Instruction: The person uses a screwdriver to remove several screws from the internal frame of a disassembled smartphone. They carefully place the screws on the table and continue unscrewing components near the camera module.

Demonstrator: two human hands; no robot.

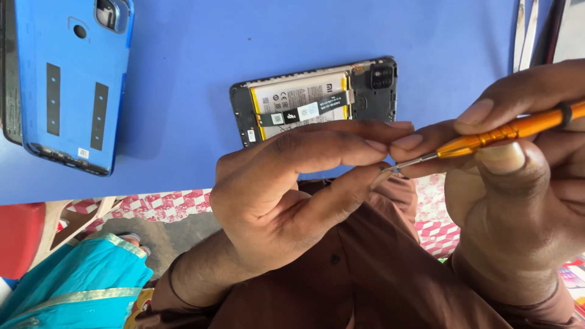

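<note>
Right hand point(524, 183) grips an orange precision screwdriver point(506, 131); left hand point(286, 183) pinches at its tip, seemingly taking a screw, above the opened phone point(317, 100). Steadiness needed.

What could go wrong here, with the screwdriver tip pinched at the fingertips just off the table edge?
1. The left hand pinches at the tip of the orange screwdriver, held by the right hand, off the blue table; anything tiny there could drop.
2. The opened phone lies with battery and flex cable exposed near the edge.
</note>
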